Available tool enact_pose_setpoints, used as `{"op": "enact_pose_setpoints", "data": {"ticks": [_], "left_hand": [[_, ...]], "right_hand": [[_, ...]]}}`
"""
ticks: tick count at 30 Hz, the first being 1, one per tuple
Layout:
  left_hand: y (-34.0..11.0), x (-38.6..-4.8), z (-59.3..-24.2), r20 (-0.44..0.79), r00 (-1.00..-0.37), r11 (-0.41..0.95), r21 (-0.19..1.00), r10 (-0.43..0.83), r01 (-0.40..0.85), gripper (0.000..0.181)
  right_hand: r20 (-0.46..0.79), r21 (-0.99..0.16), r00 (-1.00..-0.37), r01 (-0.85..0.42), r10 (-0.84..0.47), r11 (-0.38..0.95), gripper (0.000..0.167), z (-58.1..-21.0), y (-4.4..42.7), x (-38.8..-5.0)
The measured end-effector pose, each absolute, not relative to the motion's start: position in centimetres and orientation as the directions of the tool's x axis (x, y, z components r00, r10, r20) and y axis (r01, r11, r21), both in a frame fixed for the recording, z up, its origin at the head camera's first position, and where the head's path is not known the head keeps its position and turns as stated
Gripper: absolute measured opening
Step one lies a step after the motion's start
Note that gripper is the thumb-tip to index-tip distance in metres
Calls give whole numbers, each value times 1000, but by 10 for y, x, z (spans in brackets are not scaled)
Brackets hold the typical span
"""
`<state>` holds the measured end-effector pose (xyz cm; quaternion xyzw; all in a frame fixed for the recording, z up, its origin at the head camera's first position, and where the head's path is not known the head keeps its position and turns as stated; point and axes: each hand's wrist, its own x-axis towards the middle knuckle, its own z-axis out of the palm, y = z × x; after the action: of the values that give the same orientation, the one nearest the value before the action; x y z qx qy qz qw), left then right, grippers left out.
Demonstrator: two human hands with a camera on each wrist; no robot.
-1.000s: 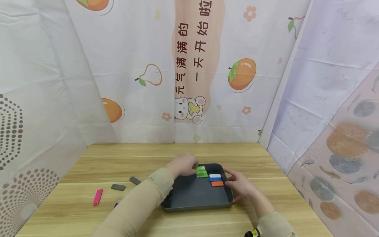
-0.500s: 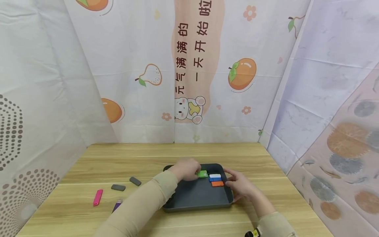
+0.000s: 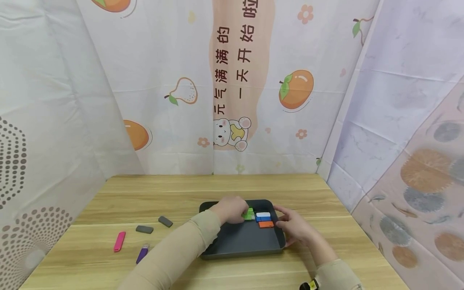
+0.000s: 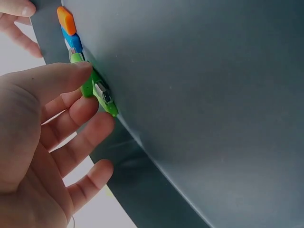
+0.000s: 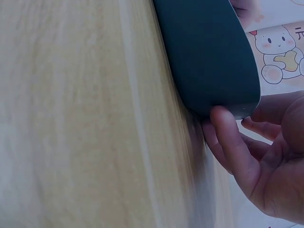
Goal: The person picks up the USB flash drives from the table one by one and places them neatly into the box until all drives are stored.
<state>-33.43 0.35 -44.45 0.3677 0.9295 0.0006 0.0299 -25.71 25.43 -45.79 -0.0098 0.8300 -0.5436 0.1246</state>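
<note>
My left hand reaches into a dark grey tray and pinches a green USB flash drive between thumb and fingers. Another green USB drive lies against the tray wall, right beside the held one. To the right of these, in the head view, are a blue-and-white drive and an orange drive. My right hand grips the tray's right side, with the thumb at the rim and fingers along the outer wall.
Left of the tray, on the wooden table, lie a pink drive, two dark grey drives and a purple drive. A black-and-yellow object shows at the right sleeve. Printed curtains enclose the table.
My left hand has moved slightly right and nearer inside the tray, bringing the green drive along the row. More of the purple drive has come out from behind the left sleeve. The right hand stays still.
</note>
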Motion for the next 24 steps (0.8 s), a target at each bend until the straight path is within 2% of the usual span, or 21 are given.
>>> {"op": "enact_pose_setpoints", "data": {"ticks": [18, 24], "left_hand": [[11, -333, -449, -84, -737, 736, -49, 671, 675, 8], [10, -334, -452, -79, -743, 739, -74, 665, 669, 19]], "right_hand": [[-205, -908, -967, 130, -152, 399, 60, -457, 255, -258], [-203, -910, -966, 126, -161, 396, 60, -458, 255, -258]]}}
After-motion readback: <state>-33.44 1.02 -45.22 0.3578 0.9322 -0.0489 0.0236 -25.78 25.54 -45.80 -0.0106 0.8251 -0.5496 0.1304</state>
